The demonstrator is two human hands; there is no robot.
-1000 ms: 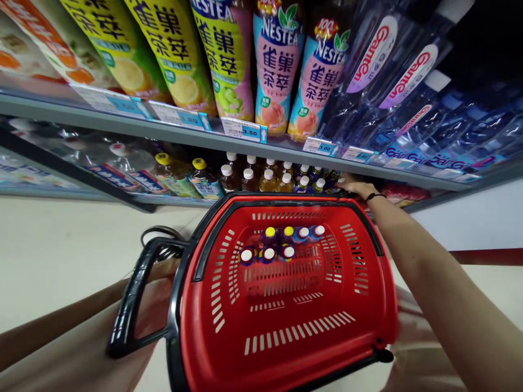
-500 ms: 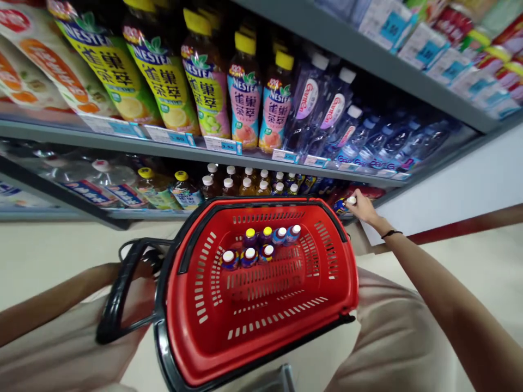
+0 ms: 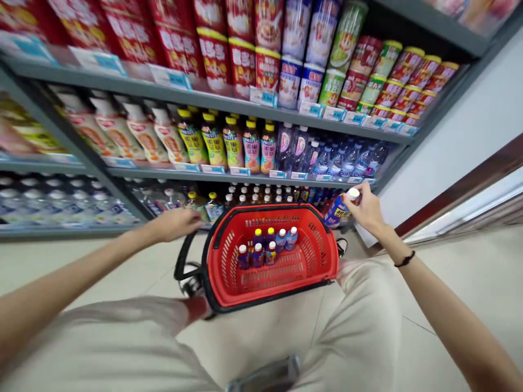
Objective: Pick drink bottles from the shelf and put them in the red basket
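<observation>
The right hand (image 3: 366,209) is pinching one bottle (image 3: 336,211) close to its white cap, thumb and fingers pressing around it. The left hand (image 3: 175,223) is hanging near the black handle (image 3: 182,256) of one red basket (image 3: 278,292), its fingers curling loosely; whether it is touching the handle, I cannot tell. The pinched bottle is wearing a deep blue label with yellow lettering, and it is leaning, its cap pointing up and to the right. It is hanging at the right end of the basket. Inside the basket, seven small bottles (image 3: 257,257) are standing: two with yellow caps (image 3: 270,231) and five with white caps. One dark wristband (image 3: 405,258) is circling the right wrist. Farther out, on a shelf (image 3: 259,178), five yellow-capped tea bottles (image 3: 232,145) are making a front row, and four white bottles (image 3: 146,133) are standing to their left.
</observation>
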